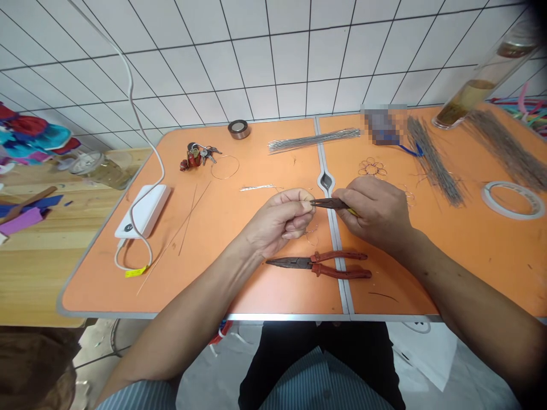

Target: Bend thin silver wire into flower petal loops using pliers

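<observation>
My right hand (pixel 374 210) is closed around the handles of small needle-nose pliers (pixel 327 203), whose dark jaws point left. Their tip meets the pinched thumb and forefinger of my left hand (pixel 284 219). A thin wire (pixel 314 234) shows in faint loops just below those fingertips; the part inside the grip is hidden. Larger pliers with red handles (pixel 318 265) lie on the orange table (pixel 256 290) below both hands. Behind my right hand is a flower-shaped piece of bent wire (pixel 372 167). A short bundle of thin wires (pixel 257 187) lies behind my left hand.
Wire bundles (pixel 314 140) lie toward the back and right. A tape roll (pixel 239 129), keys (pixel 205 154), and a white power bank (pixel 143 212) with a cable are at left. A white ring-shaped roll (pixel 513 200) and a tilted-looking bottle (pixel 468 99) stand right.
</observation>
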A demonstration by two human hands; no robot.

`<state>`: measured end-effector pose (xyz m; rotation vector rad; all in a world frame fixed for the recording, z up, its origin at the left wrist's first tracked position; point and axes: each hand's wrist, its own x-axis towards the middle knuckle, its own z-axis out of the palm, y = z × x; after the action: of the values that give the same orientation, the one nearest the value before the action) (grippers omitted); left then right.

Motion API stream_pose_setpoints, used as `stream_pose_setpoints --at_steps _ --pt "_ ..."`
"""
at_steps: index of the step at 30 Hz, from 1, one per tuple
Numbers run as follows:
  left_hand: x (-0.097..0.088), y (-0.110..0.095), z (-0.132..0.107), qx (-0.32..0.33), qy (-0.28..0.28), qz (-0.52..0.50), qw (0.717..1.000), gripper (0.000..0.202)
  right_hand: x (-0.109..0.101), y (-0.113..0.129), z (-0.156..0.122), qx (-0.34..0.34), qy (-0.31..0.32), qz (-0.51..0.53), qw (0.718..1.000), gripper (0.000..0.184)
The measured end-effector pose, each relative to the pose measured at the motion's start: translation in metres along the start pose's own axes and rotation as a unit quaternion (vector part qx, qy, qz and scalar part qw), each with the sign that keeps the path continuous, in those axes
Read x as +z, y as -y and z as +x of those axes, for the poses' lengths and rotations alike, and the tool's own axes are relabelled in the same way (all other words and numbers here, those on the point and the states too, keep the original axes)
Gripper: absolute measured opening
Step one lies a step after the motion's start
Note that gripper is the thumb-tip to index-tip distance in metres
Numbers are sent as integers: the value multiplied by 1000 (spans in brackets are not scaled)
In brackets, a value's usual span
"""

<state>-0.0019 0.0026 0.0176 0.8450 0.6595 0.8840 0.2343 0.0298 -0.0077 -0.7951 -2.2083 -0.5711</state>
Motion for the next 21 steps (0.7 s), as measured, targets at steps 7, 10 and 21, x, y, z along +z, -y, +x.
stream_pose_setpoints --at_steps 7,10,21 --pt "1 0 0 -2 -3 -1 1000 27 0 1 2 -6 -7 10 1000 15" --pt "1 0 0 -2 -2 3 1000 28 0 1 2 -10 -9 6 1000 14" --pt "-2 2 0 0 -2 0 1000 25 -1 2 1 -7 -13 -5 1000 17"
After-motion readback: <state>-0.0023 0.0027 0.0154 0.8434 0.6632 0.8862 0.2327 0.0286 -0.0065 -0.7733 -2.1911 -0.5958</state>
